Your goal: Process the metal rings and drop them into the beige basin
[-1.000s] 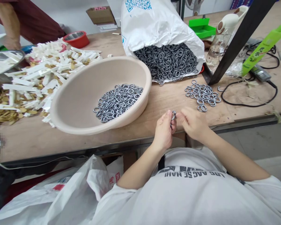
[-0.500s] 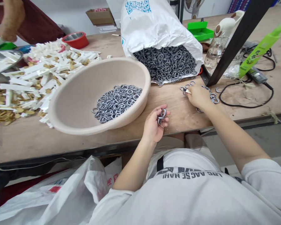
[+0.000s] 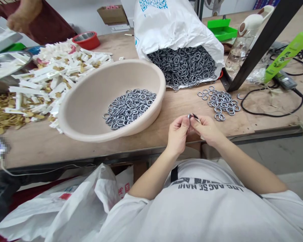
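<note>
My left hand and my right hand meet over the table's front edge, both with fingers pinched. Between their fingertips sits a small grey metal ring. My right fingers also pinch a thin light sliver next to it. A loose pile of the same metal rings lies on the wood just beyond my right hand. To the left stands a beige plastic basin with several rings in its bottom. A white sack lies open behind, spilling many rings.
White plastic strips and brass bits cover the table's left. Another person's hand hovers at top left above a metal dish. A black post, a bottle, cables and a green tray stand right.
My right hand came back from the loose ring pile to meet my left hand, which rose slightly. Both now pinch together at a ring. The other person's hand shifted right.
</note>
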The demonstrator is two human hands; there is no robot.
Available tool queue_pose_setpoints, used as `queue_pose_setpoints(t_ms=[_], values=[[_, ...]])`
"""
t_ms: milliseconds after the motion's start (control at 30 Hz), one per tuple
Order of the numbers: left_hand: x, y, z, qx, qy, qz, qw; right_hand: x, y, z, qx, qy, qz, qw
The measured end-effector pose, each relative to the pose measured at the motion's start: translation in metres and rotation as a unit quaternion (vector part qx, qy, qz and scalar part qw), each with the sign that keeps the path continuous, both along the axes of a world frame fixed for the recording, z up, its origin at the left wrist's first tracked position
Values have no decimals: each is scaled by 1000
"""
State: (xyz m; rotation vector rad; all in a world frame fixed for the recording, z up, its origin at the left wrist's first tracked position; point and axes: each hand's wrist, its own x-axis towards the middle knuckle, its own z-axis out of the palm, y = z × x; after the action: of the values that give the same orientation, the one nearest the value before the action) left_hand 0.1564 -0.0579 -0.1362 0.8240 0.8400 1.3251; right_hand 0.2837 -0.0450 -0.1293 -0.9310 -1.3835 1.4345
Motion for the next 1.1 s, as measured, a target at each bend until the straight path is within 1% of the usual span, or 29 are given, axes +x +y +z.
queue_pose_setpoints(t_ms=[100,200,267,400,467,533,600,633,700,767,867,933,1033,1067,1100], values=[[-2,0,1,-4,-1,27,1000,0,-6,-2,21,-16,-59,998],[-3,-3,3,-17,-2,13,1000,4,-8,1,44,-38,-104,993],[-2,-6,4,-21,-7,6,1000,5,-8,5,63,-48,-97,992],[2,-12,6,-27,-17,-1,999,2,-6,11,74,-62,-41,994],[3,-13,9,-39,-22,-3,999,2,-7,14,111,-101,-53,987],[2,-14,13,-49,-24,3,999,4,-11,17,185,-186,-75,962],[1,-14,16,-56,-24,13,998,7,-17,21,257,-285,-77,920],[1,-15,17,-58,-24,18,998,7,-20,22,280,-327,-70,900],[1,-15,18,-61,-25,25,998,8,-25,24,301,-382,-56,872],[2,-16,17,-58,-25,26,998,7,-28,25,303,-408,-52,860],[2,-17,16,-48,-24,21,998,6,-29,26,300,-423,-43,854],[0,-17,15,-39,-23,14,999,5,-30,27,296,-425,-29,855],[-3,-17,11,-30,-16,-1,999,7,-26,23,284,-407,6,868],[-4,-18,10,-25,-6,-7,1000,10,-21,20,276,-397,4,875],[-5,-19,8,-18,8,-17,1000,14,-14,17,263,-391,-13,882]])
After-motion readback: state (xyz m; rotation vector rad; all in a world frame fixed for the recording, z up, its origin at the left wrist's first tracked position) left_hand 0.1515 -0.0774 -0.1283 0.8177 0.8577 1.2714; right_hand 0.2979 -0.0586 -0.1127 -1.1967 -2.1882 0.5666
